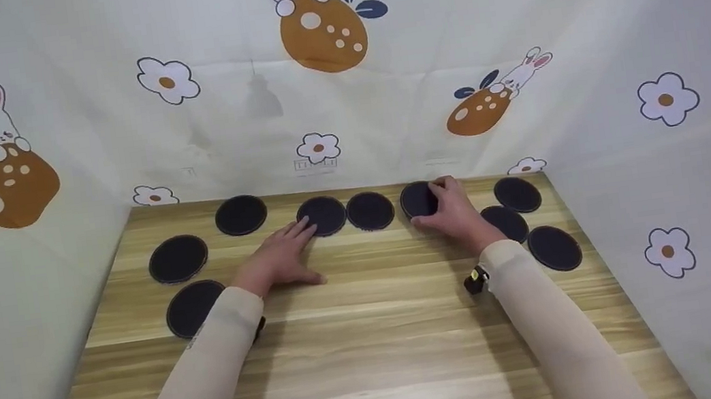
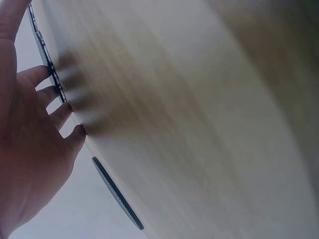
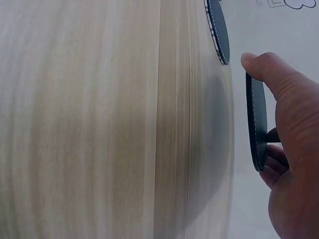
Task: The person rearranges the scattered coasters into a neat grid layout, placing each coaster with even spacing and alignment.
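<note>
Currently, the person's right hand [image 1: 457, 213] pinches a round black stitched-edge coaster [image 1: 416, 202] between thumb and curled fingers, gripping it by opposite sides of its rim; the right wrist view shows it raised off the wood-grain tabletop [image 1: 374, 341], near the far edge and right of the middle. The left hand [image 1: 277, 258] is spread, its fingers reaching forward and fairly straight with the thumb held out to the side; it grasps nothing, and its fingertips rest on a second black coaster [image 1: 328, 213], which lies by the far edge, a little left of the middle. Just right of that one, nearly touching it, lies a third black coaster [image 1: 370, 210]. Toward the far left corner sits another coaster [image 1: 241, 215], while two more lie along the left edge: an upper-left coaster [image 1: 178, 258] and a lower-left coaster [image 1: 195, 309], the latter partly hidden by the cream left sleeve [image 1: 197, 378]. Near the far right corner, a cluster of three coasters [image 1: 518, 194] lies close together beside the right edge, one partly covered by the right wrist. Behind the far edge hangs a pale fabric backdrop [image 1: 216, 135] printed with rabbits, orange-brown fruit and white flowers.
</note>
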Motion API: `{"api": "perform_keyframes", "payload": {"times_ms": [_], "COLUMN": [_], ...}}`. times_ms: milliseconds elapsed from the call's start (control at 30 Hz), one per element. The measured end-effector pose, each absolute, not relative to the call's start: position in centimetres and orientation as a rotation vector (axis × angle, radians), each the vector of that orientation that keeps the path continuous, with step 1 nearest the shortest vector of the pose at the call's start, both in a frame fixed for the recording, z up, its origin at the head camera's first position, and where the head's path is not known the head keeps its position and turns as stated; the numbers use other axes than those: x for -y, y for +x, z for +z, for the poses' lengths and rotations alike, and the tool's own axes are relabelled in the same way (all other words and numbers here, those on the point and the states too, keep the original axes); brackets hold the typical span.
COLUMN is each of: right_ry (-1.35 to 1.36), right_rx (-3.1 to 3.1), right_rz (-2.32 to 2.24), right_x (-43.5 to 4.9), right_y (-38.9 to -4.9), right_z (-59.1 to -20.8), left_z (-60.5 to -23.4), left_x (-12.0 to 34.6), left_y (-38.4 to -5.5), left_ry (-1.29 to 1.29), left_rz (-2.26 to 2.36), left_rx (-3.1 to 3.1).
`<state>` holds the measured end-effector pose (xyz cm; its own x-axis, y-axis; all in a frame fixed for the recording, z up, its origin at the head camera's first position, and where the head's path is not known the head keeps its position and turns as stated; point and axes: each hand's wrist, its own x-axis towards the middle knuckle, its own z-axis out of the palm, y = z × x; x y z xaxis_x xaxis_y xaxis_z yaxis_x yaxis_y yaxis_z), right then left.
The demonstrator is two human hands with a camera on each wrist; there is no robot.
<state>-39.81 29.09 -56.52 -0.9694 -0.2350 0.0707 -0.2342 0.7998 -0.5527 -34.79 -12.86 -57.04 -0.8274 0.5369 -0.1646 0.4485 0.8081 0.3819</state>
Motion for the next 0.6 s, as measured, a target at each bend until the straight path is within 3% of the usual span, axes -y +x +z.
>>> {"api": "perform_keyframes", "payload": {"times_ms": [600], "right_ry": [-0.411], "right_rx": [-2.998], "right_rz": [-0.888], "right_x": [-27.9], "right_y": [-40.5], "right_z": [-57.2], "left_z": [-56.8], "left_x": [12.9], "left_y": [-34.7], "left_ry": [0.735], "left_rz": [0.496], "left_rx": [-2.714]}}
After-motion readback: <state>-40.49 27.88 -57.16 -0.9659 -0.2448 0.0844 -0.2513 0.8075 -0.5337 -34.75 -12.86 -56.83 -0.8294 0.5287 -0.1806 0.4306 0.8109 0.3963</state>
